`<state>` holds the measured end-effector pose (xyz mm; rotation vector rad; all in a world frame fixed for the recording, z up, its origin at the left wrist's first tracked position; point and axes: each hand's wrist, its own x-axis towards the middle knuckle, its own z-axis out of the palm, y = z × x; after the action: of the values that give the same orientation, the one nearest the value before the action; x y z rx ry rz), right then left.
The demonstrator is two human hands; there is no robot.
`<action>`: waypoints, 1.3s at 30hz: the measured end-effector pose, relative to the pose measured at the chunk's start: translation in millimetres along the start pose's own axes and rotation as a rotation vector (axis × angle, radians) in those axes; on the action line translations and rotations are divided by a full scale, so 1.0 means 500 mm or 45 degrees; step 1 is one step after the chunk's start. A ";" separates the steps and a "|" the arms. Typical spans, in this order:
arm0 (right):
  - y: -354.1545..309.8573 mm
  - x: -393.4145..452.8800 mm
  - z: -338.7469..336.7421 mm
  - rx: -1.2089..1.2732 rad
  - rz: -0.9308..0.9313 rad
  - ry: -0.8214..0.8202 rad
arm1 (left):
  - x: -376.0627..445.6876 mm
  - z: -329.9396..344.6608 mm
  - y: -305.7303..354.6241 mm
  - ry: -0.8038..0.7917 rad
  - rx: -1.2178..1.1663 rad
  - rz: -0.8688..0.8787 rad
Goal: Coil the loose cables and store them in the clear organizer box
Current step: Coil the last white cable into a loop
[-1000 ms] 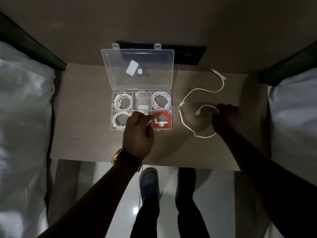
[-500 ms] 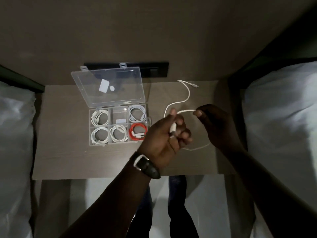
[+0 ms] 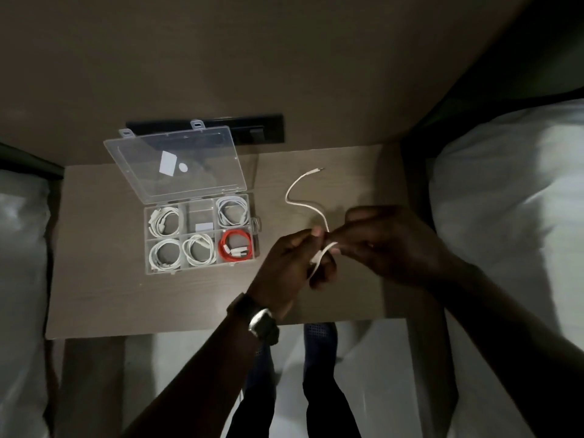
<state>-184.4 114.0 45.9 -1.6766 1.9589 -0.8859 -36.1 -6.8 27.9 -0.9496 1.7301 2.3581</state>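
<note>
A loose white cable (image 3: 298,192) trails across the wooden table (image 3: 101,286) from its far plug toward my hands. My left hand (image 3: 294,263) pinches the near end, with a loop of the cable running through its fingers. My right hand (image 3: 382,245) grips the same cable just to the right, fingers touching the left hand. The clear organizer box (image 3: 257,229) sits open to the left, its lid (image 3: 177,162) tilted back. Several compartments hold coiled white cables, and the near right one holds a red cable (image 3: 236,248). The far middle compartment holds only a small white piece.
White bedding lies on both sides, a pillow (image 3: 505,191) at the right and a sheet (image 3: 22,248) at the left. A black wall panel (image 3: 259,129) sits behind the box. The table's front edge is near my wrists, with my legs and shoes below.
My left hand left the box and joined my right hand on the loose cable. The cable's near length has been gathered up off the table, and the view shifted right.
</note>
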 end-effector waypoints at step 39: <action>-0.074 -0.051 0.082 0.177 0.255 -0.429 | 0.020 -0.066 0.033 0.482 -0.369 0.234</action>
<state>-125.5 127.9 40.4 -1.4164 1.7552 -0.6056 -36.3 -45.1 30.8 -1.4172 1.6777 2.7474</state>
